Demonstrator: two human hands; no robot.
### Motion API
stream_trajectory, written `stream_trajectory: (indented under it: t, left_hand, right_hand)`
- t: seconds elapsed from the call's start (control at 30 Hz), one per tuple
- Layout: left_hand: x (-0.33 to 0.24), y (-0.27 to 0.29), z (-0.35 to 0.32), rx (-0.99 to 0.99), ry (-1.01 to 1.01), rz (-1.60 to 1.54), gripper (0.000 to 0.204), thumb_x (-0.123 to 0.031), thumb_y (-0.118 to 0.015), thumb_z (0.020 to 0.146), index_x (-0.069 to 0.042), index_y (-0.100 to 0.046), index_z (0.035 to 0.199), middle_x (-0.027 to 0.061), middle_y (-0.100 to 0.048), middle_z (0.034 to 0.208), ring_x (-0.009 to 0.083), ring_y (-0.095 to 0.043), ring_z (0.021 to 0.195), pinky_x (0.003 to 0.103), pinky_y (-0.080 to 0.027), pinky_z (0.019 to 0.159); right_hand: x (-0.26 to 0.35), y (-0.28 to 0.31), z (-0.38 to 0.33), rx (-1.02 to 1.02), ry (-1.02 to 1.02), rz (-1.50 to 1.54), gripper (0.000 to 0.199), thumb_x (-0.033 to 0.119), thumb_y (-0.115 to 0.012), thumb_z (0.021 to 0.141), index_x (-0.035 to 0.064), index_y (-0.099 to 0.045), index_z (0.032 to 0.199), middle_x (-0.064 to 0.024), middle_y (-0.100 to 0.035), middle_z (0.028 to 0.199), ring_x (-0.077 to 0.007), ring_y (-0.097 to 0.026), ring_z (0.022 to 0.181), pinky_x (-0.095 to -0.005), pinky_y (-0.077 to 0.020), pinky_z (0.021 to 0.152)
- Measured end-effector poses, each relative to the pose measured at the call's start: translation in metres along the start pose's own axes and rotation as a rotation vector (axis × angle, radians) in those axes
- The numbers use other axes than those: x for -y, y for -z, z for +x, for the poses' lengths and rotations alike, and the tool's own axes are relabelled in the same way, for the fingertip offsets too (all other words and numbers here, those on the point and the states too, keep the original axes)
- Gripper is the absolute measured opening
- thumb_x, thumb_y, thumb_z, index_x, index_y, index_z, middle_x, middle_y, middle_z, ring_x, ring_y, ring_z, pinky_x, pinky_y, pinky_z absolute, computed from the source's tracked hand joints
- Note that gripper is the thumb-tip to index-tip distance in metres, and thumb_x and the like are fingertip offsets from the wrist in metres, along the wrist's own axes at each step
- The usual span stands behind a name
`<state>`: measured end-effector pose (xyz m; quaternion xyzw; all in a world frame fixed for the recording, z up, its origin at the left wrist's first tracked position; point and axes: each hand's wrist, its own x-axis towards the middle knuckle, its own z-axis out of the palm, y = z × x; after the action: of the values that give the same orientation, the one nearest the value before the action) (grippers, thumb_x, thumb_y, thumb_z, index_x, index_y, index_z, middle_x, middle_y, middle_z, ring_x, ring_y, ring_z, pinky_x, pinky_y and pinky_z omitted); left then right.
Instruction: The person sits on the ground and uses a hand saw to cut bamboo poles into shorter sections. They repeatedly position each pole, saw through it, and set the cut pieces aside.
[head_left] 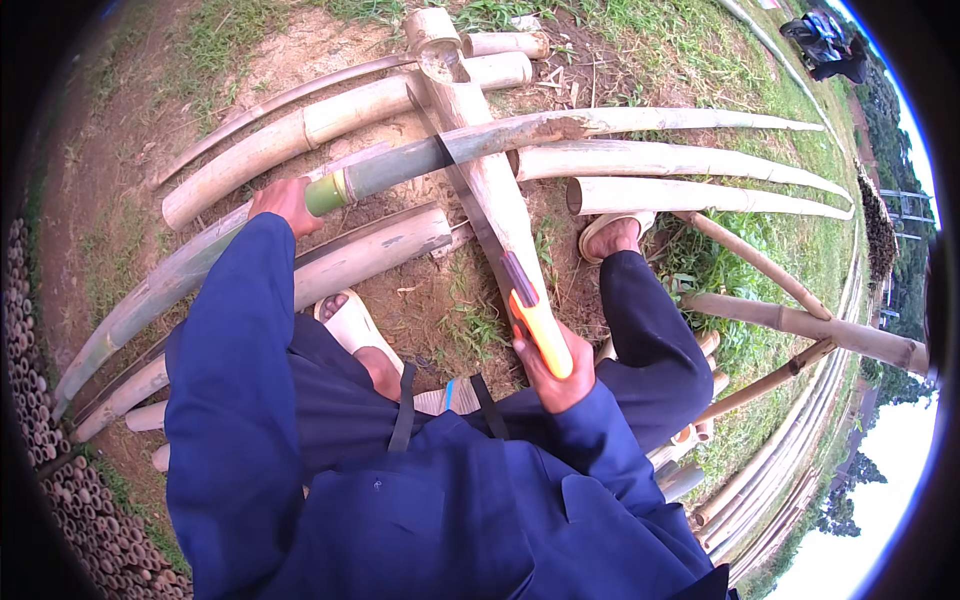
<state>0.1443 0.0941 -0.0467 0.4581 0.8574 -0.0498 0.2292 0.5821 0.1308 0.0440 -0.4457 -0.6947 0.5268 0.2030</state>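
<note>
My right hand (556,366) is closed round the orange handle of a hand saw (470,203). The saw's long dark blade runs up and away to the left, lying against a long green-grey bamboo pole (398,170). How deep the teeth sit in the pole I cannot tell. My left hand (286,205) grips the same pole, just left of a bright green band at a joint. Beneath the pole stretches a pale wooden beam (497,190), with a short upright bamboo piece (431,32) at its far end.
Cut bamboo lengths (350,115) lie beyond the pole, and more bamboo poles (680,160) extend to the right. A bamboo frame (800,322) stands at right. Stacked bamboo (75,500) fills the lower left. A motorcycle (818,35) is parked far off, with a dark-clothed person beside it.
</note>
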Motion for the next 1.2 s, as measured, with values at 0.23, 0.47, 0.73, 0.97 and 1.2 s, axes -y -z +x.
stream_trajectory:
  t: [0.23, 0.47, 0.73, 0.97, 1.2]
  left_hand:
    - [0.0, -0.001, 0.005, -0.004, -0.01, 0.006, 0.058, -0.031, -0.082, 0.067, -0.01, -0.071, 0.12, 0.0203, -0.075, 0.107, 0.0383, -0.071, 0.104, 0.05, -0.053, 0.098]
    - [-0.005, -0.004, 0.01, -0.014, -0.053, 0.006, 0.057, -0.033, -0.081, 0.067, -0.011, -0.071, 0.118, 0.0206, -0.075, 0.103, 0.0371, -0.072, 0.101, 0.047, -0.055, 0.094]
    - [0.002, -0.01, -0.003, -0.004, -0.032, -0.061, 0.055, -0.032, -0.08, 0.071, -0.01, -0.069, 0.12, 0.0192, -0.075, 0.106, 0.0373, -0.072, 0.101, 0.047, -0.056, 0.095]
    - [-0.013, 0.0, 0.008, 0.002, -0.053, -0.034, 0.056, -0.034, -0.081, 0.07, -0.01, -0.069, 0.119, 0.0195, -0.074, 0.107, 0.0378, -0.072, 0.103, 0.047, -0.055, 0.096]
    - [0.0, -0.007, -0.003, -0.016, -0.032, -0.07, 0.05, -0.032, -0.08, 0.069, -0.009, -0.07, 0.112, 0.0204, -0.074, 0.105, 0.039, -0.071, 0.101, 0.048, -0.055, 0.094]
  right_hand:
    - [-0.007, -0.009, 0.016, -0.001, 0.054, -0.064, 0.022, 0.005, -0.072, 0.091, -0.0046, -0.068, 0.11, -0.0153, -0.068, 0.077, -0.0201, -0.066, 0.068, -0.0341, -0.0526, 0.068]
    - [-0.001, -0.046, 0.12, -0.008, 0.08, -0.057, 0.018, 0.01, -0.075, 0.089, -0.0028, -0.067, 0.098, -0.0172, -0.067, 0.075, -0.0254, -0.065, 0.066, -0.0382, -0.052, 0.067]
    - [0.003, 0.029, -0.084, 0.089, 0.002, -0.185, 0.039, -0.005, -0.065, 0.094, -0.0064, -0.063, 0.133, -0.0093, -0.073, 0.106, -0.0099, -0.065, 0.085, -0.0238, -0.0523, 0.078]
    - [-0.004, -0.061, 0.135, -0.02, 0.114, -0.08, 0.014, 0.007, -0.074, 0.092, -0.0032, -0.065, 0.092, 0.0001, -0.059, 0.072, -0.0092, -0.052, 0.067, -0.0305, -0.046, 0.064]
    - [-0.001, 0.019, -0.055, 0.062, -0.092, -0.031, 0.032, -0.001, -0.07, 0.094, -0.006, -0.066, 0.125, -0.0056, -0.072, 0.098, -0.0085, -0.065, 0.086, -0.0238, -0.0522, 0.078]
